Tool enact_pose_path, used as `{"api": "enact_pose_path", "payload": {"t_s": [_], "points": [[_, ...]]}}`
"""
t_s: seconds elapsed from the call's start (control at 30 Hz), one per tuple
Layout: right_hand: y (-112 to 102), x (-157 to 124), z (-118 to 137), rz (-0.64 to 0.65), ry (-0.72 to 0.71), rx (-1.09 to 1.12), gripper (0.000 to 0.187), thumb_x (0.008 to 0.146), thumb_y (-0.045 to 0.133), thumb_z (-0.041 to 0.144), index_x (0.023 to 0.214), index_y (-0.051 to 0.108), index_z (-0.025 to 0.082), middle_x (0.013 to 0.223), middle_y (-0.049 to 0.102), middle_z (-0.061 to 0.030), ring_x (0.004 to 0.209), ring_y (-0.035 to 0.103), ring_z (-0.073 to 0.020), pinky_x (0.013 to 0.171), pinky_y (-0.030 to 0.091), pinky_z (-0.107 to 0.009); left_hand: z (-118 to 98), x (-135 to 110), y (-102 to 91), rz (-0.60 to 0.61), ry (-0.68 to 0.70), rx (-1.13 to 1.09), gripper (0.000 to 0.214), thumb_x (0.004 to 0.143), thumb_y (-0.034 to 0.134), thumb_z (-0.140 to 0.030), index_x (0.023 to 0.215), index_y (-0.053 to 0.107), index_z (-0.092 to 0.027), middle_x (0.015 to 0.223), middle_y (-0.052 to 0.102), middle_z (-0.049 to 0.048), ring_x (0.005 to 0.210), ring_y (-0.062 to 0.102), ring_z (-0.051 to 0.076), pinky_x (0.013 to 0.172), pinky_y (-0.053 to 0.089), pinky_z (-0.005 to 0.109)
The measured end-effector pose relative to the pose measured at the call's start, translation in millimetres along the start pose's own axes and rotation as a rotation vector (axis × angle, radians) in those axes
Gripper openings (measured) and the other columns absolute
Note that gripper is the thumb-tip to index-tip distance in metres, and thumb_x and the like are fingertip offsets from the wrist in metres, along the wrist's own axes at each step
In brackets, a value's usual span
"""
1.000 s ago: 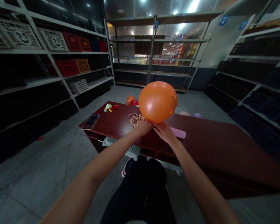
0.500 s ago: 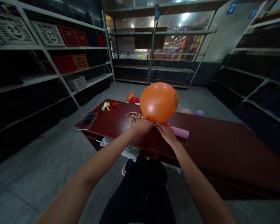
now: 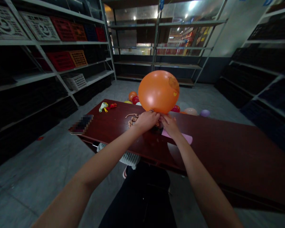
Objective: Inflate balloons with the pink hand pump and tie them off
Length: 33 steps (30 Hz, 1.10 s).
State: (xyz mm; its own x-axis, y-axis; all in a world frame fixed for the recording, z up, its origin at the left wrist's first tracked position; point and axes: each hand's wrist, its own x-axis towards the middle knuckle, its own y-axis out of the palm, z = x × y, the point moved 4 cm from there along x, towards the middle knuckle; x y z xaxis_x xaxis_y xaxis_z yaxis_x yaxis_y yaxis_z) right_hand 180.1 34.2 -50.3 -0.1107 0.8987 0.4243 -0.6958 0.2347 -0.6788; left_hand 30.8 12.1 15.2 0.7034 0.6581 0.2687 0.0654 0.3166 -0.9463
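A big inflated orange balloon (image 3: 158,91) stands above the dark red table (image 3: 216,152). My left hand (image 3: 146,121) is closed on its neck from the left. My right hand (image 3: 170,125) pinches the same neck from the right, fingers together. Both hands meet just under the balloon, close above the tabletop. A pink tube-shaped thing (image 3: 184,137) lies on the table under my right wrist. A small heap of tan rubber bands (image 3: 132,119) lies just left of my left hand.
Uninflated balloons (image 3: 105,107) and a phone (image 3: 81,124) lie on the table's left end. Several inflated balloons (image 3: 135,97) rest on the floor behind the table. Metal shelves with crates (image 3: 61,60) line the left, back and right walls.
The balloon and both hands have moved away from me and lower, nearer the tabletop. The camera has tipped down a little. My grip on the neck is unchanged.
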Motion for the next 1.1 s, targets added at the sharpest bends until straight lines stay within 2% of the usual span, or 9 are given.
{"api": "enact_pose_path", "payload": {"t_s": [0.07,0.13,0.3,0.43,0.53,0.67,0.87,1.0,1.1], "points": [[0.9,9.7,-3.6,0.006,0.088,0.018,0.047,0.100,0.038,0.056,0.130,0.066,0.033,0.134,0.067,-0.0082,0.129,0.056,-0.0349,0.112,0.015,-0.078,5.7,9.1,-7.8,-0.032,0.047,0.007,0.025,0.100,0.045,-0.012,0.114,0.065,-0.009,0.103,0.072,0.0147,0.101,0.068,0.027,0.078,0.054,0.034],[-0.1,19.6,-7.3,-0.025,0.111,0.096,0.045,0.099,0.040,0.056,0.127,0.067,0.035,0.132,0.068,-0.0057,0.129,0.056,-0.0337,0.114,0.013,-0.076,11.6,18.8,-14.6,-0.063,0.097,0.025,0.025,0.100,0.046,-0.012,0.115,0.066,-0.009,0.101,0.072,0.0145,0.102,0.067,0.026,0.077,0.053,0.033],[-13.9,47.3,-20.2,-0.172,-0.004,0.270,0.044,0.094,0.046,0.063,0.114,0.071,0.033,0.118,0.072,-0.0041,0.120,0.059,-0.0294,0.112,0.032,-0.060,27.2,45.3,-25.7,-0.077,0.175,0.056,0.027,0.101,0.045,-0.013,0.114,0.068,-0.010,0.099,0.072,0.0137,0.097,0.068,0.024,0.074,0.050,0.032],[-19.8,68.3,-27.4,-0.241,-0.023,0.359,0.037,0.091,0.056,0.063,0.104,0.072,0.032,0.110,0.071,-0.0030,0.116,0.058,-0.0266,0.108,0.040,-0.053,38.7,64.6,-29.7,-0.118,0.189,0.068,0.028,0.100,0.046,-0.011,0.115,0.069,-0.012,0.103,0.072,0.0136,0.097,0.067,0.022,0.074,0.049,0.031],[-13.1,77.2,-26.9,-0.243,-0.034,0.565,0.035,0.088,0.062,0.062,0.100,0.071,0.031,0.106,0.071,-0.0015,0.108,0.061,-0.0229,0.103,0.046,-0.046,44.2,73.6,-24.7,-0.146,0.176,0.061,0.026,0.100,0.046,-0.012,0.114,0.069,-0.011,0.103,0.071,0.0141,0.098,0.066,0.023,0.076,0.049,0.031],[2.0,75.7,-30.0,-0.216,0.013,0.770,0.033,0.082,0.072,0.057,0.101,0.071,0.031,0.107,0.072,0.0005,0.105,0.064,-0.0202,0.102,0.047,-0.043,45.5,75.2,-9.7,-0.189,0.142,0.028,0.022,0.100,0.048,-0.014,0.108,0.068,-0.012,0.103,0.070,0.0132,0.100,0.065,0.023,0.080,0.050,0.033],[10.2,64.1,-41.3,-0.315,0.087,0.773,0.029,0.077,0.077,0.053,0.092,0.073,0.028,0.098,0.072,0.0004,0.097,0.065,-0.0193,0.101,0.047,-0.042,41.8,65.0,11.0,-0.298,-0.012,-0.092,0.019,0.102,0.048,-0.021,0.110,0.064,-0.015,0.103,0.069,0.0123,0.103,0.063,0.024,0.083,0.051,0.034],[10.5,60.3,-51.1,-0.410,0.131,0.835,0.029,0.076,0.077,0.053,0.090,0.071,0.028,0.097,0.071,0.0011,0.096,0.065,-0.0188,0.098,0.048,-0.041,52.8,40.9,36.1,-0.369,-0.325,-0.248,0.026,0.102,0.051,-0.037,0.113,0.063,-0.016,0.102,0.070,0.0106,0.094,0.066,0.021,0.079,0.052,0.032],[12.1,60.0,-61.7,-0.444,0.163,0.852,0.029,0.077,0.076,0.053,0.092,0.070,0.029,0.102,0.071,0.0004,0.100,0.065,-0.0191,0.099,0.048,-0.042,62.3,17.5,72.7,-0.236,-0.488,-0.311,0.033,0.099,0.055,-0.045,0.093,0.067,-0.015,0.087,0.070,0.0102,0.080,0.066,0.020,0.071,0.051,0.031]]}}
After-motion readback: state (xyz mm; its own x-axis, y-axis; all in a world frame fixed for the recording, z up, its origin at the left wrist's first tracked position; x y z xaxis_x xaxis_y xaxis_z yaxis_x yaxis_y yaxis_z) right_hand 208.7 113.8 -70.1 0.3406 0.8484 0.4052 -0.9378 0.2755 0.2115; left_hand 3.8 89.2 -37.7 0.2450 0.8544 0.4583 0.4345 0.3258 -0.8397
